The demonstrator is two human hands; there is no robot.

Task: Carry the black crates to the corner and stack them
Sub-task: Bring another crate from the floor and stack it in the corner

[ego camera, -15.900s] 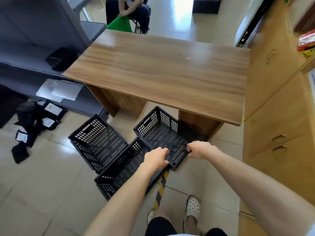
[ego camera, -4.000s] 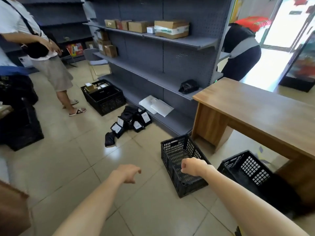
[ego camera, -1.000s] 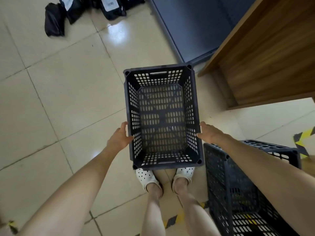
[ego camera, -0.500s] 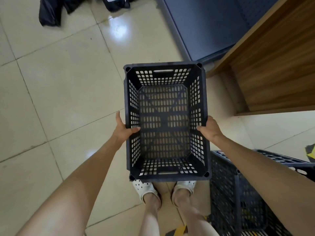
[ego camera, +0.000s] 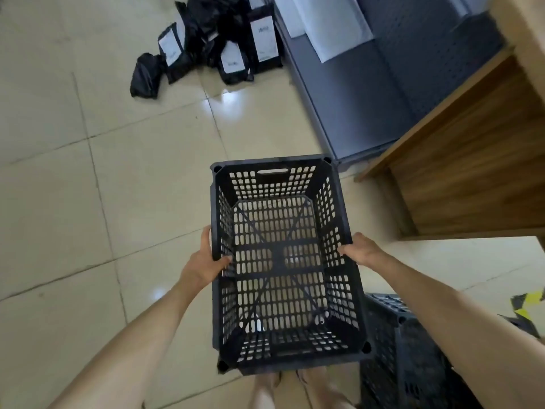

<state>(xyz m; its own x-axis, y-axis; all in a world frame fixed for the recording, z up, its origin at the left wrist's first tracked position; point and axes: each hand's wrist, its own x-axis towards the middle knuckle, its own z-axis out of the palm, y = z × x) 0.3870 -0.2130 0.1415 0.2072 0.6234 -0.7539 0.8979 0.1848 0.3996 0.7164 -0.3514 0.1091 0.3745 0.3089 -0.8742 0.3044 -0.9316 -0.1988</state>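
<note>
Grip: left hand point(ego camera: 203, 265) and right hand point(ego camera: 358, 250) clasp opposite long rims of black slotted crate point(ego camera: 283, 261), held above floor near feet; carrying step; next, walk to corner, stack squarely.

Beige tiled floor point(ego camera: 118, 178) carries a heap of black labelled parcels point(ego camera: 218, 45), a second black crate point(ego camera: 395, 349) at lower right, and yellow-black tape point(ego camera: 529, 302)

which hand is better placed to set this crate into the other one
Right, marginally. The second crate stands on the floor beside the right hand, which grips the carried crate on that side. The left hand grips the far side.
</note>
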